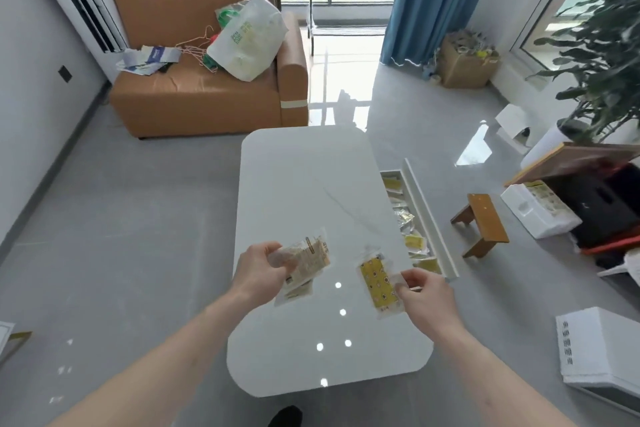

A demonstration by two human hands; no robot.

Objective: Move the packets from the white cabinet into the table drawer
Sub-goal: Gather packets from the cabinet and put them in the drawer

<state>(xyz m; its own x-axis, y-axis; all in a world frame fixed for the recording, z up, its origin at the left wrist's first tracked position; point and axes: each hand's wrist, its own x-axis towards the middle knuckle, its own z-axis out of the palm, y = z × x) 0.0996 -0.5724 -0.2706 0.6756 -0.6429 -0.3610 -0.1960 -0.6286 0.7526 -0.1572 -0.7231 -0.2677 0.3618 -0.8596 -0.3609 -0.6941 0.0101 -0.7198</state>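
Note:
Above the white table, my left hand grips a clear packet with tan print, and a second packet edge shows beneath it. My right hand pinches a yellow patterned packet by its right edge. Both packets hang over the table's near half. The table drawer stands pulled out on the table's right side. Several yellow and silver packets lie inside it. The white cabinet is outside the view.
A small wooden stool stands on the floor right of the drawer. White foam boxes and a dark box sit further right, a white crate at near right. An orange sofa with bags is beyond the table.

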